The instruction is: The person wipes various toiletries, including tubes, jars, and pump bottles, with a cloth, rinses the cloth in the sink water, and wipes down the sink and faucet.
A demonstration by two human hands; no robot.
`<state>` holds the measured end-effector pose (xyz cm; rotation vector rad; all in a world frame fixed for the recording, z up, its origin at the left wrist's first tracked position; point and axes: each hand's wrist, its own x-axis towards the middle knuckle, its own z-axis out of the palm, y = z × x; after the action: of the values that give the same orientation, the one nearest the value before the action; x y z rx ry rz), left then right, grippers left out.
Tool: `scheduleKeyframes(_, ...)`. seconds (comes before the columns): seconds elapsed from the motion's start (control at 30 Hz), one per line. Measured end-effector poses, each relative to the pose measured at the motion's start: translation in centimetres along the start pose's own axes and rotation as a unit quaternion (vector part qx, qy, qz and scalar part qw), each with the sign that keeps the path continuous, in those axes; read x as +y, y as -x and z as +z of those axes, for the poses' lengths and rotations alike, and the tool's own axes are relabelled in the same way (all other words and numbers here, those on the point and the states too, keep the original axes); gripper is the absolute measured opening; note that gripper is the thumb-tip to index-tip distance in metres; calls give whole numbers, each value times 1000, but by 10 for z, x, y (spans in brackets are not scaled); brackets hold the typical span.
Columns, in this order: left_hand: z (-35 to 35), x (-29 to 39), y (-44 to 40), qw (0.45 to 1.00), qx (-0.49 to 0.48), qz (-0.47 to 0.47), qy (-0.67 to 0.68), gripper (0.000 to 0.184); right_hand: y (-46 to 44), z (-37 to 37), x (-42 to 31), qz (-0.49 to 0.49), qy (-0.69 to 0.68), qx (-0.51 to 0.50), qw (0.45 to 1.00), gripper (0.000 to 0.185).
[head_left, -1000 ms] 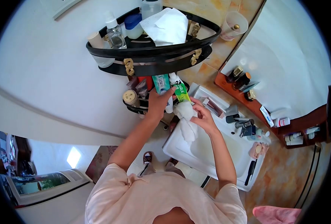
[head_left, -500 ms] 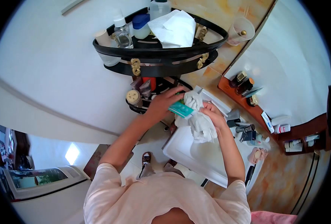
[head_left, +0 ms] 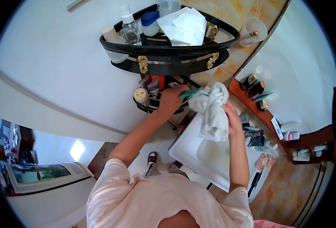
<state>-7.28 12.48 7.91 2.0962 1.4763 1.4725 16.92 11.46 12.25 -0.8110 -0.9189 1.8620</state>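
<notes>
My left hand (head_left: 171, 99) is closed on a flat teal packet (head_left: 189, 93) with its fingers curled round one end. That packet's far end meets a bunched white cloth (head_left: 214, 114). Gripping the cloth from its right side is my right hand (head_left: 233, 117), above the white washbasin (head_left: 183, 146). Just beyond my left hand is the lower black corner shelf (head_left: 145, 109), which bears a jar with a cream lid (head_left: 141, 95) and several small tubes and packets.
The upper black shelf (head_left: 175, 50) overhangs the hands, with a spray bottle (head_left: 130, 32), a blue-lidded jar (head_left: 150, 22) and white tissue (head_left: 185, 28) on it. On the right are a brown ledge (head_left: 247, 95) with bottles, a mirror, and a pink soap dish (head_left: 262, 161).
My right hand has lifted the white cloth up and to the right. My left hand has turned the teal packet, so it now shows nearly edge-on. The camera view has shifted slightly.
</notes>
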Motion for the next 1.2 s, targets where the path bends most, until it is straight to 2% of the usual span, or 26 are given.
scheduleKeyframes(0.07,0,-13,4,988,30,-148,-33,18,15,-7,-3,-30,-20,33,999,36)
scheduleKeyframes(0.1,-20,13,-8,975,38,-212,-58,13,23,-14,-4,-33,2,56,998,37)
scheduleKeyframes(0.2,-4,-25,-9,958,131,-193,170,13,46,-41,15,-42,0,73,996,38)
scheduleKeyframes(0.37,20,-34,-14,921,94,-221,306,13,71,-63,54,-4,-27,100,995,37)
scheduleKeyframes(0.47,41,-44,-16,920,79,-224,312,14,81,-66,66,9,-60,117,991,36)
scheduleKeyframes(0.6,49,-42,-17,892,45,-271,359,13,90,-68,74,21,-83,136,987,34)
scheduleKeyframes(0.8,49,-48,-16,925,-35,-242,289,15,91,-63,74,31,-61,136,988,35)
scheduleKeyframes(0.9,51,-46,-17,953,-26,-200,228,16,88,-63,78,29,-79,131,988,35)
scheduleKeyframes(1.0,54,-43,-23,959,11,-162,233,15,83,-61,82,36,-81,125,988,35)
scheduleKeyframes(1.2,55,-41,-30,953,-38,-187,236,16,78,-59,88,46,-60,116,990,34)
